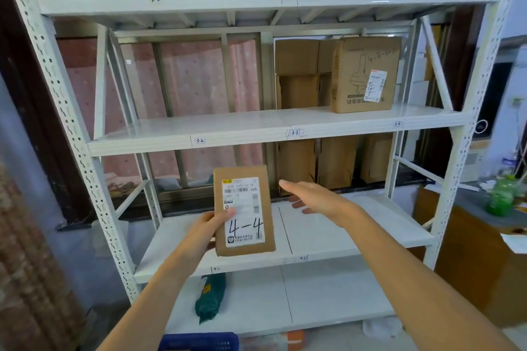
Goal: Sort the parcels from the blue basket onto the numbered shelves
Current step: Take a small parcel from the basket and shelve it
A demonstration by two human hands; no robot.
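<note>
You are holding the flat cardboard parcel (244,211) upright in your left hand (212,226), thumb pressing on the label and fingers behind it, so the handwritten "4-4" is facing you. Your right hand (312,198) is reaching forward over the fourth shelf (356,225), open and carrying nothing.

The main risk is misplacing it. The parcel is hovering above the left part of that shelf, near the dividing line, while the 4-4 section is probably lying further right; the front-edge markings there are too faint to read, so you could be setting it into the wrong bay. A second risk is the grip: you are pinching only one lower corner, so the parcel may be tipping or slipping if you swing it sideways quickly. The blue basket (199,342) is sitting low and near, and the green bag (211,296) is lying on the shelf below, where a dropped parcel could land.
</note>
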